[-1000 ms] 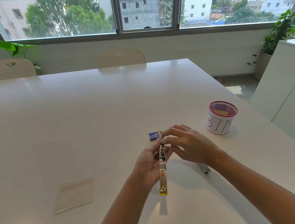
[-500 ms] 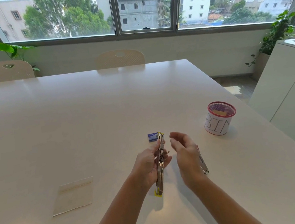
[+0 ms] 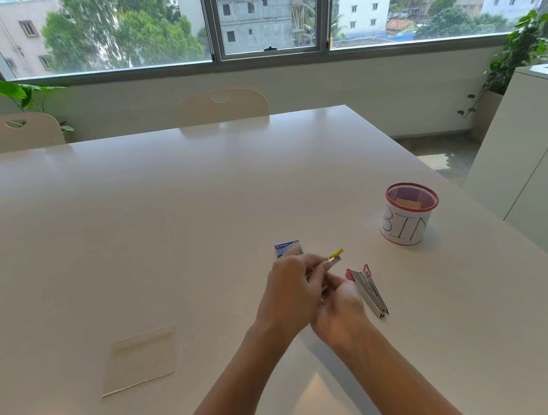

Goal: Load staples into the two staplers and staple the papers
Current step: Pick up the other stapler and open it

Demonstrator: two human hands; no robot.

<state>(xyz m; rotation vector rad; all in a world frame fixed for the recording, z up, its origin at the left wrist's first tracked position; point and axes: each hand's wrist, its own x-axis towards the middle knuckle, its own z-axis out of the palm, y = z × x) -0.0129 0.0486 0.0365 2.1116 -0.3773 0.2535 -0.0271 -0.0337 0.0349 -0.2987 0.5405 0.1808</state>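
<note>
The grip of the left hand (image 3: pixel 288 291) is curled around the small yellow-tipped metal stapler (image 3: pixel 334 257), its tip pointing to 2 o'clock; the right hand (image 3: pixel 338 306) cups below, hold unclear. The stapler looks light, stiff and slippery; hold its middle. The red-tipped metal stapler (image 3: pixel 369 290) lies on the white counter (image 3: pixel 164 220) at 3 o'clock.

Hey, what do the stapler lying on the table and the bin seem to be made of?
Stapler on the table: looks like bright polished metal, from its silvery shine, with red tips that are probably plastic. Bin: seemingly fine wire mesh with a red rim, visible inside the top; its outside is wrapped in a matte white sheet, likely paper, lettered BIN.
</note>
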